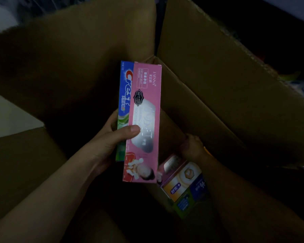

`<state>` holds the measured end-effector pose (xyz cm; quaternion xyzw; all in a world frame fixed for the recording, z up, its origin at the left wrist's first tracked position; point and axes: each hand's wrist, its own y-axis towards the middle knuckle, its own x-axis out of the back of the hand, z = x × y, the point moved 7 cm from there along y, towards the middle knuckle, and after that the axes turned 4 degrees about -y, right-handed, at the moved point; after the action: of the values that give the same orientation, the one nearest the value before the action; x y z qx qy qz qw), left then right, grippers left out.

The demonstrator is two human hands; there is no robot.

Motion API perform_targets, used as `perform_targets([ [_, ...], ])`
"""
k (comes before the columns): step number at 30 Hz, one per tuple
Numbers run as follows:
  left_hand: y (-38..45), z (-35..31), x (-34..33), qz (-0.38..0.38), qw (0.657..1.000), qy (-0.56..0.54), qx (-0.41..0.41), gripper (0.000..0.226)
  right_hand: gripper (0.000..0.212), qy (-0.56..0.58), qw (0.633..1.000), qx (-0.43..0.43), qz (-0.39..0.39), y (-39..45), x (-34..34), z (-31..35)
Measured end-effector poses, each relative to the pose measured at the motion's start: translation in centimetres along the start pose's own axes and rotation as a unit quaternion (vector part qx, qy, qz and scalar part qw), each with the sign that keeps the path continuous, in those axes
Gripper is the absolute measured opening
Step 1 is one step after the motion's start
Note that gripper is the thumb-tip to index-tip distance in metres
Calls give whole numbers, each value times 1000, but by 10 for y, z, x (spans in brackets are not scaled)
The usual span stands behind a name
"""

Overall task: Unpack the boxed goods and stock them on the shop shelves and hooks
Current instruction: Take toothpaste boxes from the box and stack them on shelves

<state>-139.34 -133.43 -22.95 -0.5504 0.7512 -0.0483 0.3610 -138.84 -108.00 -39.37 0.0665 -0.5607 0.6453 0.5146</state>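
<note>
Two toothpaste boxes [142,120] (pink over Crest) are gripped by the left hand [111,139]; right hand [191,146] fingers, curled inside the carton [218,76], have an undeterminable hold.

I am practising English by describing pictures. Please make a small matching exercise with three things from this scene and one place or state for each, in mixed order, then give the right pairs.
Things:
1. pink toothpaste box
2. Crest toothpaste box
3. right hand

Places or states:
A. partly hidden behind another box
B. deep inside the cardboard carton
C. in front, under the thumb of the left hand

Pairs: 1-C, 2-A, 3-B
</note>
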Motion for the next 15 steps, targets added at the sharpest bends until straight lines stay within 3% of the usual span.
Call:
perform_targets([
  [3,0,0,-1,-4,1000,-1,-4,103,65,79,997,3,9,7,2,-4],
  [8,-2,-1,2,-17,1000,11,-8,100,29,-47,995,18,85,-6,-13,3],
  [11,-3,0,2,-19,1000,9,-10,99,33,-94,989,38,110,-15,-21,12],
  [15,-4,-1,3,-20,1000,14,-11,99,36,-77,981,59,167,-30,-31,28],
])
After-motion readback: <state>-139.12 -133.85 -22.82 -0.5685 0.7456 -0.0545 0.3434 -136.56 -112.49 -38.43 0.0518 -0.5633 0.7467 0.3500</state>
